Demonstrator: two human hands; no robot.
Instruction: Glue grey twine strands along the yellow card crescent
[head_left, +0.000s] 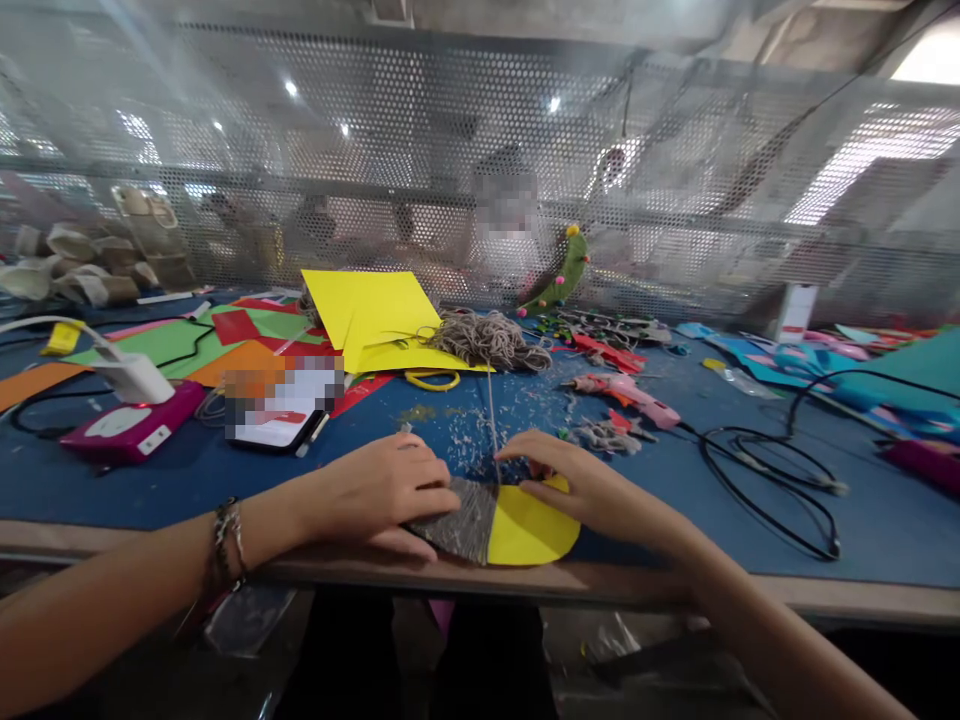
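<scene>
At the table's front edge lies a rounded yellow card (534,520), its left part covered by close rows of grey yarn (466,522). My left hand (382,490) grips the covered part, fingers over the top and thumb along the near edge. My right hand (574,475) is closed at the card's upper edge, its index fingertip at a taut yarn strand (493,410). That strand runs back to a loose heap of grey yarn (491,340). The fingers behind my right thumb are partly hidden.
Yellow sheets (375,310) lean beside the heap. A phone (281,415) and a magenta power block (131,420) with a white charger (135,378) lie left. Rightward are a pink glue gun (630,395), its black cable (750,450) and scraps. A perforated metal screen (420,130) stands behind.
</scene>
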